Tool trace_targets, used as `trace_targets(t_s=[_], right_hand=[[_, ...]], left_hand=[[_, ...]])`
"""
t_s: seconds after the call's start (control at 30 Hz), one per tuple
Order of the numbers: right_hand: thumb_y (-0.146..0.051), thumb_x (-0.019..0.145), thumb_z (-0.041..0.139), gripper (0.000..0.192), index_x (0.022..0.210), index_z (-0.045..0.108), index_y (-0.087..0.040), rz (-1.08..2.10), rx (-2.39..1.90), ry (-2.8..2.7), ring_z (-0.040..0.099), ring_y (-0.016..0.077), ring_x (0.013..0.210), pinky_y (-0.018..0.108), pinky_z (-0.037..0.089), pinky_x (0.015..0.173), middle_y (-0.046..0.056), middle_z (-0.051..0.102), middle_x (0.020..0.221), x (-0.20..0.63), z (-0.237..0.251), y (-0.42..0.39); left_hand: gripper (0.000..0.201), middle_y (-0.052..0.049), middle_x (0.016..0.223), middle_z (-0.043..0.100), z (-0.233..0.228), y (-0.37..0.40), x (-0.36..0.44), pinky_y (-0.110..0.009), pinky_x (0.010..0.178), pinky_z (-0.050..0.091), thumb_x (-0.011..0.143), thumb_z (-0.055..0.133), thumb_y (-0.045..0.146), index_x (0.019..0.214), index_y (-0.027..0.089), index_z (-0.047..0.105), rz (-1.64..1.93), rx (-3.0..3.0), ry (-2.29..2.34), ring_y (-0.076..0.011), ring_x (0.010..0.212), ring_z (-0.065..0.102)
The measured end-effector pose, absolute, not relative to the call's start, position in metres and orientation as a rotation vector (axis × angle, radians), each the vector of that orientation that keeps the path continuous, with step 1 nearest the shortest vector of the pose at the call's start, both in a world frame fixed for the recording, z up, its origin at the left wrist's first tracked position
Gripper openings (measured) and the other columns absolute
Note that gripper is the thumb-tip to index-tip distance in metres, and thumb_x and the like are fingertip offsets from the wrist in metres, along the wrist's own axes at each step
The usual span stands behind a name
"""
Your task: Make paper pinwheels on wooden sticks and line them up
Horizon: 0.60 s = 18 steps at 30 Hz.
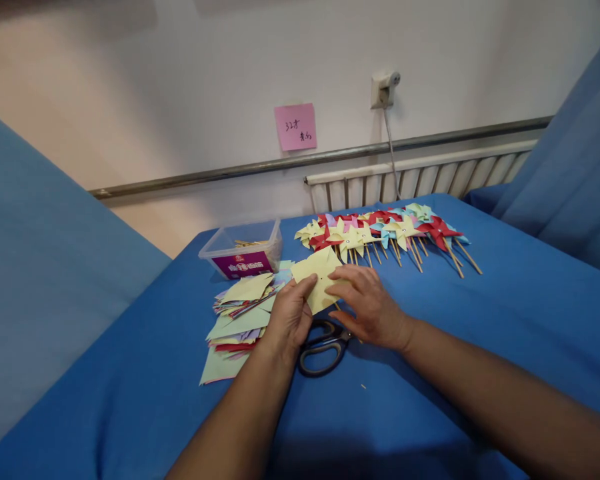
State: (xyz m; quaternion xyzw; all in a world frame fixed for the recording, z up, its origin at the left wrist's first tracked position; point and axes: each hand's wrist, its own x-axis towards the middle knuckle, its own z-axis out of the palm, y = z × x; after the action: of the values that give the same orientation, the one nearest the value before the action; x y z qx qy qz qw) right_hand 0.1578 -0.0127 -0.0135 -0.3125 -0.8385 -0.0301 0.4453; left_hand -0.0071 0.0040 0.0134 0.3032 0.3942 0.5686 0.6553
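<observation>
A pale yellow paper square (316,270), cut in from its corners and with a small dark dot at its middle, is in my left hand (293,313). The left thumb presses on its face while the other fingers are behind it. My right hand (367,303) is at the paper's right side, fingers curved and apart, with fingertips over or touching the sheet; contact is unclear. Part of a thin stick shows below the paper, mostly hidden. Black-handled scissors (325,350) lie just under my hands, their blades hidden by the right hand.
Stacks of coloured cut paper (237,327) lie left of my hands. Behind them stands a clear plastic box (247,257) with sticks inside. Finished pinwheels on sticks (380,230) lie in rows at the back right on the blue cloth (480,333). A radiator (420,177) is beyond.
</observation>
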Motion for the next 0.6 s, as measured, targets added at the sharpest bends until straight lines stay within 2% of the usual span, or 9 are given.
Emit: trace_targets(t_s=[0.13, 0.33, 0.4, 0.53, 0.6], right_hand=[[-0.018, 0.084, 0.06, 0.026, 0.11, 0.057, -0.023, -0.179, -0.808, -2.132, 0.042, 0.027, 0.126, 0.048, 0.035, 0.102, 0.009, 0.055, 0.128, 0.1502, -0.0184, -0.0123], [-0.021, 0.088, 0.058, 0.006, 0.092, 0.06, -0.024, -0.183, -0.824, -2.024, 0.049, 0.0248, 0.119, 0.045, 0.039, 0.097, 0.005, 0.061, 0.117, 0.1526, -0.0169, -0.0113], [-0.023, 0.088, 0.058, 0.008, 0.095, 0.061, -0.025, -0.162, -0.825, -2.025, 0.049, 0.0251, 0.119, 0.045, 0.039, 0.096, 0.006, 0.061, 0.117, 0.1549, -0.0148, -0.0117], [-0.028, 0.084, 0.063, 0.03, 0.113, 0.057, -0.024, -0.127, -0.79, -2.125, 0.044, 0.028, 0.126, 0.048, 0.036, 0.101, 0.009, 0.056, 0.127, 0.1564, -0.0127, -0.0136], [-0.026, 0.083, 0.063, 0.034, 0.117, 0.056, -0.024, -0.134, -0.796, -2.147, 0.042, 0.0285, 0.128, 0.048, 0.035, 0.102, 0.009, 0.055, 0.13, 0.1548, -0.0135, -0.0143]], left_hand=[[0.02, -0.007, 0.079, 0.074, 0.0137, 0.004, -0.0067, -0.024, 0.063, 0.054, 0.069, 0.072, 0.011, 0.089, 0.011, 0.068, 1.317, 0.66, 0.835, -0.0157, 0.066, 0.067], [0.028, -0.01, 0.086, 0.074, 0.0123, 0.0021, -0.005, -0.026, 0.071, 0.054, 0.07, 0.073, 0.011, 0.097, 0.008, 0.068, 1.291, 0.676, 0.822, -0.0177, 0.073, 0.069], [0.026, -0.01, 0.085, 0.074, 0.0118, 0.0016, -0.0049, -0.026, 0.071, 0.054, 0.069, 0.073, 0.01, 0.095, 0.008, 0.068, 1.282, 0.672, 0.829, -0.017, 0.071, 0.068], [0.02, -0.008, 0.086, 0.073, 0.0116, 0.0024, -0.0053, -0.026, 0.072, 0.053, 0.071, 0.072, 0.012, 0.09, 0.009, 0.068, 1.278, 0.645, 0.79, -0.0152, 0.07, 0.067], [0.017, -0.008, 0.082, 0.072, 0.0121, 0.0031, -0.0053, -0.025, 0.071, 0.053, 0.071, 0.071, 0.011, 0.088, 0.009, 0.068, 1.269, 0.629, 0.776, -0.0144, 0.068, 0.065]])
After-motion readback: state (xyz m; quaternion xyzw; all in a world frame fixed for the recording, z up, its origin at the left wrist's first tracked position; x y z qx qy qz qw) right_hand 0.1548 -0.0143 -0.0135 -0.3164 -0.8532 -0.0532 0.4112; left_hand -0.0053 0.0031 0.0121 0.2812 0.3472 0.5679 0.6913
